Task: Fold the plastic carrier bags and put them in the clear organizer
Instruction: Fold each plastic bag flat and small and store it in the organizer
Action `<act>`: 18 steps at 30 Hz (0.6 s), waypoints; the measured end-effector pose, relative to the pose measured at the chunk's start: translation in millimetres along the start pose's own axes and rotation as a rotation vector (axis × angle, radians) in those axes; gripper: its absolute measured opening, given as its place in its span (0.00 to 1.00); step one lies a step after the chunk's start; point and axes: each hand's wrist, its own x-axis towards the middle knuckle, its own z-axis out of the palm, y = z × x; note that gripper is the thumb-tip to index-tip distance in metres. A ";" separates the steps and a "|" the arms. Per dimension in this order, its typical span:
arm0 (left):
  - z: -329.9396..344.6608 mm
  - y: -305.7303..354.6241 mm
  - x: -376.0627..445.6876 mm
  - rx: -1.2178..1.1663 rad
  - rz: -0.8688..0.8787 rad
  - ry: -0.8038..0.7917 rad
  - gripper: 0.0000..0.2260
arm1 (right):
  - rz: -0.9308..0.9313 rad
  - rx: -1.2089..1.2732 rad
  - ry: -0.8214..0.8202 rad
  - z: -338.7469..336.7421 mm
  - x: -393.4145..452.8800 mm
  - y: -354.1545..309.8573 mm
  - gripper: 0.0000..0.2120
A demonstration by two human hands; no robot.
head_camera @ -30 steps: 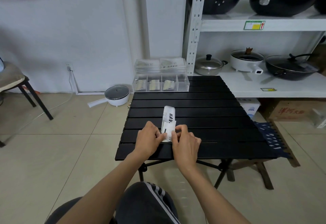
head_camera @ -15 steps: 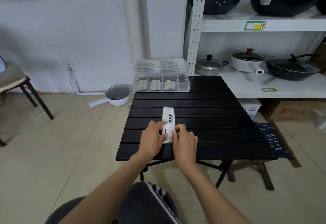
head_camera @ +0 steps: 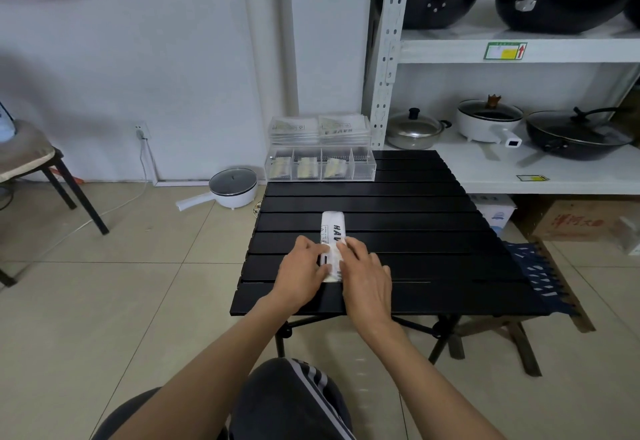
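Folding step: left hand [head_camera: 302, 268] and right hand [head_camera: 364, 271] pinch the bag strip [head_camera: 331, 231] at the counter's [head_camera: 433, 225] lower centre. Next, probably fold it shorter for the organizer [head_camera: 320, 164], upper centre.

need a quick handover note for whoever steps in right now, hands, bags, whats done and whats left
Left hand: grips the near end of the bag strip from its left side.
Right hand: fingers lie over the same end from the right; whether they pinch it cannot be told.
The strip lies lengthwise on the black table, its far end free.
Organizer stands at the table's far left corner: three compartments each hold a folded bag, the rightmost looks empty.
Unfolded bags are stacked in a clear box behind it.
Left: finish folding this strip, put it in the organizer, then the stacked bags.
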 end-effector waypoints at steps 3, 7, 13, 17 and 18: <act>-5.7 0.0 1.3 0.029 0.074 -0.027 0.17 | -0.026 -0.059 -0.082 -2.1 3.2 3.4 0.26; -22.7 -3.8 6.6 0.152 0.241 -0.184 0.24 | -0.065 -0.061 -0.148 -5.5 9.4 7.5 0.19; -35.1 -15.7 17.0 0.313 0.353 -0.296 0.29 | -0.113 0.029 -0.241 -13.4 23.6 20.0 0.16; -37.0 -11.4 13.8 0.174 0.330 -0.191 0.20 | -0.125 0.193 -0.317 -23.4 28.5 31.7 0.25; -37.6 -9.6 11.8 0.128 0.323 -0.165 0.18 | -0.130 0.236 -0.324 -25.4 28.7 34.5 0.26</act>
